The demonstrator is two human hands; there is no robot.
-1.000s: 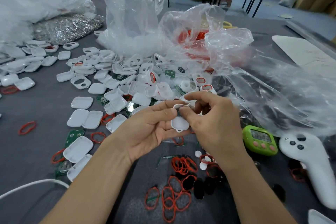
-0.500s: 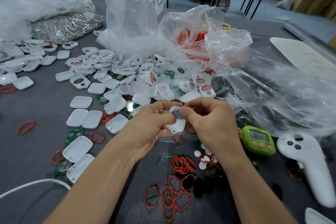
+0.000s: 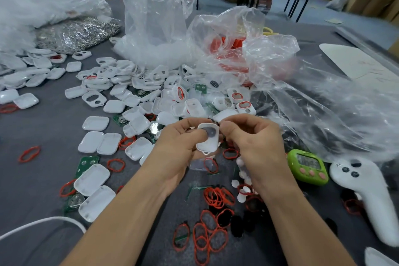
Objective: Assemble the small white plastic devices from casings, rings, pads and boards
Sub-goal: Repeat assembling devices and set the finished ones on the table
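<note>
Grey table (image 3: 43, 131) strewn with unassembled parts; left hand (image 3: 177, 144) and right hand (image 3: 252, 142) pinch one casing (image 3: 207, 138), dark pad seated, most remaining.

I am watching the left hand (image 3: 179, 143) and the right hand (image 3: 254, 142) pinching one white casing (image 3: 206, 146) between them above the grey table (image 3: 32, 179), with the fingers curling round its edges. A dark round pad (image 3: 209, 131) is showing in its upper half. Below the hands, red rings (image 3: 218, 197) are lying scattered. To the left, loose casings (image 3: 138, 97) are spreading out. On the right, a green timer (image 3: 307, 167) is sitting beside a white controller (image 3: 367, 196).
</note>
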